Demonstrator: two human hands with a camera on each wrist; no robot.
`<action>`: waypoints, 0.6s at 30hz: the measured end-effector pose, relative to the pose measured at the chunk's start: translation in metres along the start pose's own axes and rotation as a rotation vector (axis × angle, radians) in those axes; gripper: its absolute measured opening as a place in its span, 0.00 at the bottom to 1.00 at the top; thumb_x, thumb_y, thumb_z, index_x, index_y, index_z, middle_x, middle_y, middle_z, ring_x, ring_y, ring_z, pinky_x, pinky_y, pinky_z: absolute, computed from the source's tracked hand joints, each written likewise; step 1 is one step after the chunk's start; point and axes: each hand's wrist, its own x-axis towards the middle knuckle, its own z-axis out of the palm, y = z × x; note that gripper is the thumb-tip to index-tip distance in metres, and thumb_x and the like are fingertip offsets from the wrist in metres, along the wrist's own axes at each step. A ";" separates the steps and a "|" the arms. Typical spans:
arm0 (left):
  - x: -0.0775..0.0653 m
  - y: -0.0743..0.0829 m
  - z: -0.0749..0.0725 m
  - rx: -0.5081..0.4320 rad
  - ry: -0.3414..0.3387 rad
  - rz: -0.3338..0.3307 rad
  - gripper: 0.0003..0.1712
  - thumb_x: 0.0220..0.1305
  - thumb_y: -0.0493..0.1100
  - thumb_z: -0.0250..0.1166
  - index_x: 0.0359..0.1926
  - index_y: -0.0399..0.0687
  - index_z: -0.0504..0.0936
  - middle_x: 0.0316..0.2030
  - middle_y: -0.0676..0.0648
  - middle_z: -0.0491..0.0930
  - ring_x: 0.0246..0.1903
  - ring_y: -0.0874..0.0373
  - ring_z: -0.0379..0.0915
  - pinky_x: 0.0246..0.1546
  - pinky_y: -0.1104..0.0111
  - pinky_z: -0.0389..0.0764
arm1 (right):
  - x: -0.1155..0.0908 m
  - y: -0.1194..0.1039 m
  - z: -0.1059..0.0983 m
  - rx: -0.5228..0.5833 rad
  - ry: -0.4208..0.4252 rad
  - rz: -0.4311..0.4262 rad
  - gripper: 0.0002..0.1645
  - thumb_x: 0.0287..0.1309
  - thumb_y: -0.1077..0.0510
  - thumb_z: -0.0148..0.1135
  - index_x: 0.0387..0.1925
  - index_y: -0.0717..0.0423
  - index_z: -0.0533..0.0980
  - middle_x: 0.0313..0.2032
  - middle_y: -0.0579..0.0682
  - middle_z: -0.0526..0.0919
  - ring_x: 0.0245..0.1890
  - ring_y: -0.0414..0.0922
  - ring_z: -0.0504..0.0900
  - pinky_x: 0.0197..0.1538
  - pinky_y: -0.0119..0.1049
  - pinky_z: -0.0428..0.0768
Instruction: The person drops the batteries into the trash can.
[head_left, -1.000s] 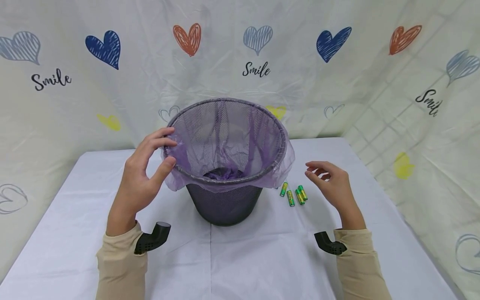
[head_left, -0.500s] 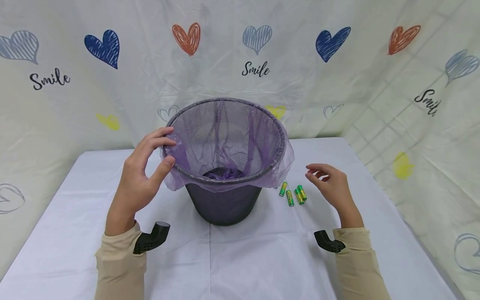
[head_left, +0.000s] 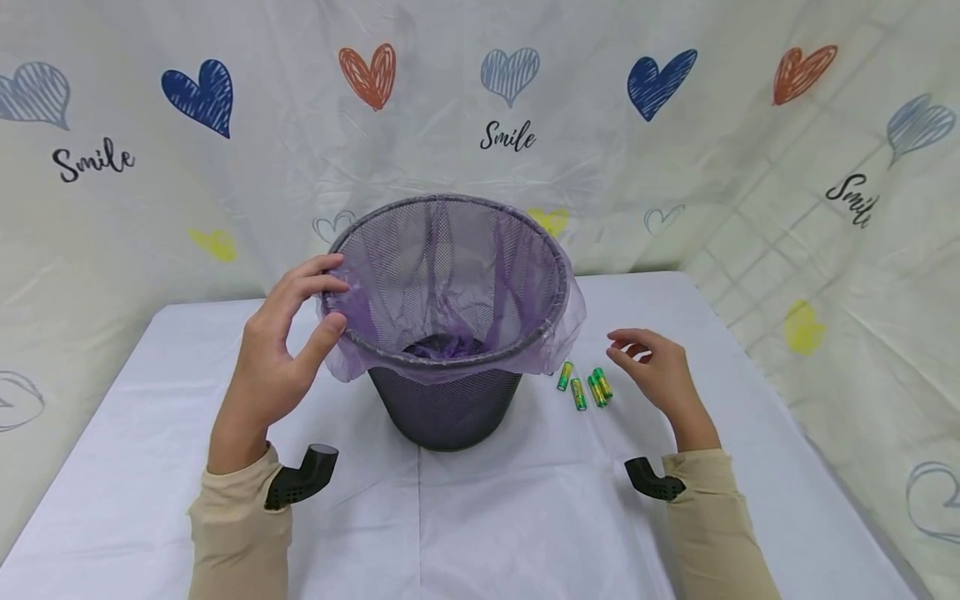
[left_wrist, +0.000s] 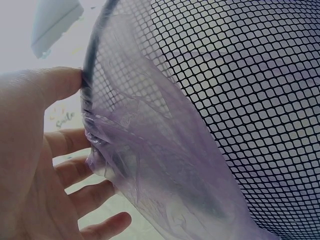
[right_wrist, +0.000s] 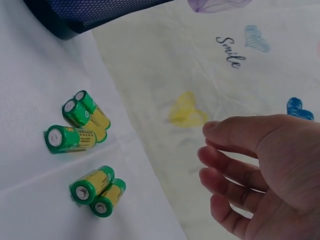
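A dark mesh wastebasket (head_left: 450, 408) stands upright on the table, lined with a thin purple bag (head_left: 551, 337) folded out over its rim. My left hand (head_left: 281, 350) holds the basket's left rim, thumb against the edge in the left wrist view and the fingertips partly hidden by the bag (left_wrist: 165, 170). To the right of the basket, several green-and-yellow batteries (head_left: 580, 394) lie loose on their sides. My right hand (head_left: 660, 371) hovers just right of them, fingers loosely bent and holding nothing. The right wrist view shows a gap between that hand and the nearest batteries (right_wrist: 86, 187).
A white cloth covers the table (head_left: 487, 533). Behind it hangs a pale curtain (head_left: 420, 150) printed with hearts and the word "Smile". Black wrist-mounted pieces (head_left: 303, 477) stick out from both sleeves.
The head view has shifted slightly. My right hand has sunk a little toward me beside the batteries. The left hand keeps its place on the rim, and the batteries lie as before.
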 end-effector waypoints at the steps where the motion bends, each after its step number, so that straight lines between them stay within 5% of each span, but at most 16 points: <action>1: 0.001 0.004 0.000 -0.005 0.004 0.003 0.16 0.60 0.39 0.58 0.48 0.36 0.75 0.59 0.44 0.70 0.61 0.51 0.63 0.64 0.73 0.59 | 0.000 0.001 0.000 0.000 0.000 -0.008 0.16 0.56 0.52 0.61 0.45 0.53 0.78 0.34 0.52 0.82 0.35 0.44 0.76 0.35 0.20 0.71; 9: 0.007 0.025 0.000 -0.020 0.014 0.020 0.15 0.61 0.37 0.56 0.44 0.28 0.74 0.56 0.36 0.71 0.59 0.43 0.64 0.63 0.74 0.60 | -0.001 0.008 0.003 -0.005 -0.008 -0.024 0.16 0.55 0.52 0.61 0.45 0.53 0.78 0.35 0.51 0.82 0.35 0.44 0.77 0.35 0.22 0.72; 18: 0.005 0.022 -0.001 -0.009 0.012 0.006 0.15 0.61 0.36 0.56 0.45 0.29 0.74 0.56 0.36 0.71 0.59 0.44 0.64 0.63 0.74 0.60 | 0.001 0.014 0.004 -0.016 -0.104 0.014 0.19 0.56 0.51 0.60 0.48 0.54 0.77 0.38 0.52 0.81 0.38 0.46 0.77 0.36 0.31 0.75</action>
